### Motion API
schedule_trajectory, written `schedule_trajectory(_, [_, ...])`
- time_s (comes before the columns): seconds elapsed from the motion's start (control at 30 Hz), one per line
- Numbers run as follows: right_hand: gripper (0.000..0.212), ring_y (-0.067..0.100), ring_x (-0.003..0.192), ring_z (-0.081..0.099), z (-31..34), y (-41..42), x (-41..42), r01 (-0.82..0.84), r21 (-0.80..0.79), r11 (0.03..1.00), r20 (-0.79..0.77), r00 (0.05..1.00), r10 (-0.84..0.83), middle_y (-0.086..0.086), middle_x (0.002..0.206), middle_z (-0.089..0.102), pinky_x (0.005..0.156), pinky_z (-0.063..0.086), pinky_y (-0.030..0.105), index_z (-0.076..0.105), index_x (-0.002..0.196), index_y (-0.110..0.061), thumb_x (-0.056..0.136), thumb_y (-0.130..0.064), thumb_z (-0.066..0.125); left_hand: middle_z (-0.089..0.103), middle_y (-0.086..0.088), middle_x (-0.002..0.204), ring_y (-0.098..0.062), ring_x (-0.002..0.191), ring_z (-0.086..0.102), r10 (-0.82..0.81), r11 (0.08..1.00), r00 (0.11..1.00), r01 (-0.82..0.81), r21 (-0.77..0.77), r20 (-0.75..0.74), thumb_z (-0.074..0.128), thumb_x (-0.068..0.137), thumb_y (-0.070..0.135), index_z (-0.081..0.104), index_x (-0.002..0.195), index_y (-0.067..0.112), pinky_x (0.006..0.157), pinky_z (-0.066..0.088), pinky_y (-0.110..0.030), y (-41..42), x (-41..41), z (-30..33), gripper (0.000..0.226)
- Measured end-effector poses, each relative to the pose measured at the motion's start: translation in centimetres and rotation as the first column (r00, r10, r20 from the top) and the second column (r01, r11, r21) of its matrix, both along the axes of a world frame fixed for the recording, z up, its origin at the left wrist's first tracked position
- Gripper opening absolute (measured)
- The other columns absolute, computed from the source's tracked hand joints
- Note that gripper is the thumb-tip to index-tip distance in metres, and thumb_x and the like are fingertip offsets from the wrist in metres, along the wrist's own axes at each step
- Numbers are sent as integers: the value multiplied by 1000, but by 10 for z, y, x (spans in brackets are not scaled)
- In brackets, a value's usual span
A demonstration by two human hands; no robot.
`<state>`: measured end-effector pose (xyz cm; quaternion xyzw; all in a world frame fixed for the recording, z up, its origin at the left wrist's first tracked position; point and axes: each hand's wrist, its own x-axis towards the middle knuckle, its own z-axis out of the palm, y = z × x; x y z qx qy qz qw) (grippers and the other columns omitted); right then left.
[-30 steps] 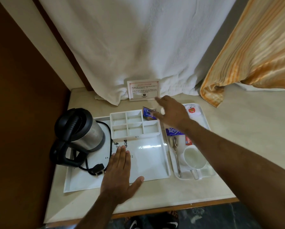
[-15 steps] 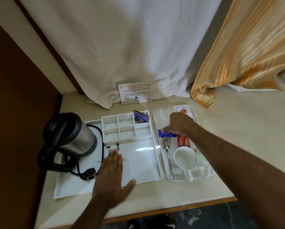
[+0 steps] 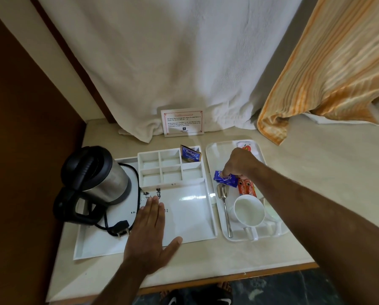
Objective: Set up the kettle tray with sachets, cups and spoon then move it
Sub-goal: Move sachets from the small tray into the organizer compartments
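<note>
Lying flat with fingers straight, the left hand (image 3: 150, 233) is pressing on the white kettle tray (image 3: 190, 214), just right of the kettle (image 3: 96, 177). Farther back, the right hand (image 3: 239, 162) is pinching a blue sachet (image 3: 224, 178) under its curled fingertips on the serving tray (image 3: 215, 150), above the spoon (image 3: 224, 208) and cup (image 3: 249, 211). Beyond, a Tetley sachet (image 3: 190, 155) is standing in the organiser's far-right compartment.

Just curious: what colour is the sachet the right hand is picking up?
Blue with white lettering; the sachet shows in the head view, pinched by the right hand.
</note>
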<state>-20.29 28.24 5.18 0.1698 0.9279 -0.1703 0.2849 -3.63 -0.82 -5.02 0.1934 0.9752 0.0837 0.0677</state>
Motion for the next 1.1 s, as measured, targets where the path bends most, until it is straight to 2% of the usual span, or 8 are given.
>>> schedule_trajectory(0.1, [52, 23, 88, 65, 3, 2, 0, -86, 76, 993, 3, 996, 86, 9, 94, 65, 77, 55, 30, 58, 102, -6, 67, -31, 87, -4, -15, 166, -28, 154, -5, 1, 1000, 1000, -1, -4, -5, 26, 94, 72, 5, 157, 4, 122, 3, -41, 0, 0, 0, 95])
schedule_trajectory(0.27, [49, 21, 77, 61, -2, -1, 0, -199, 159, 967, 48, 980, 194, 4, 75, 57, 70, 53, 30, 53, 89, -11, 62, -28, 90, -4, -16, 166, -28, 154, -4, -5, 1000, 1000, 6, 10, -11, 26, 94, 71, 4, 157, 4, 122, 5, -43, 0, 0, 0, 95])
schedule_trajectory(0.53, [50, 22, 93, 64, -12, 0, 0, -237, 87, 967, 132, 965, 225, 9, 105, 65, 86, 54, 31, 56, 111, -11, 72, -26, 83, -2, -17, 166, -29, 154, -3, -5, 1000, 1000, 5, 7, -7, 26, 94, 72, 7, 156, 3, 121, 9, -46, -1, 0, -1, 95])
schedule_trajectory(0.7, [38, 18, 80, 64, -16, 1, 0, -226, 41, 973, 101, 970, 221, 6, 89, 66, 75, 55, 28, 61, 95, -10, 68, -25, 82, -3, -16, 166, -29, 154, -3, -1, 1000, 1000, 1, 0, -5, 26, 94, 72, 5, 156, 4, 121, 9, -46, -1, 0, -2, 95])
schedule_trajectory(0.8, [33, 16, 73, 63, -12, 7, 0, -187, 8, 982, 45, 981, 186, 5, 80, 66, 58, 48, 24, 65, 86, -10, 64, -28, 83, -4, -16, 166, -29, 154, -4, 2, 1000, 1000, -2, 2, 0, 26, 94, 72, 4, 157, 4, 121, 9, -45, -1, 0, -2, 95])
schedule_trajectory(0.9, [28, 16, 63, 58, -3, 20, -3, -105, -30, 994, -51, 993, 103, 1, 68, 59, 46, 36, 22, 59, 68, -11, 64, -28, 82, -4, -15, 166, -29, 154, -3, 12, 1000, 1000, -13, 13, 14, 27, 93, 73, 5, 157, 5, 121, 9, -45, -1, 0, 0, 96])
schedule_trajectory(1.0, [16, 20, 67, 60, 16, 25, -9, 31, -255, 967, -277, 955, -103, 4, 74, 65, 54, 44, 25, 67, 81, -14, 69, -18, 77, -5, -14, 166, -28, 154, -5, 25, 1000, 999, -25, 2, 31, 24, 93, 75, 5, 157, 5, 120, 9, -46, 0, 0, 2, 96])
schedule_trajectory(1.1, [16, 16, 72, 65, 44, 3, -16, -4, -395, 919, -486, 849, -206, -2, 76, 68, 58, 46, 27, 67, 82, -24, 70, -17, 76, -6, -13, 166, -27, 154, -7, 31, 1000, 999, -31, -5, 45, 22, 92, 77, 4, 157, 6, 120, 7, -46, 1, 0, 4, 98])
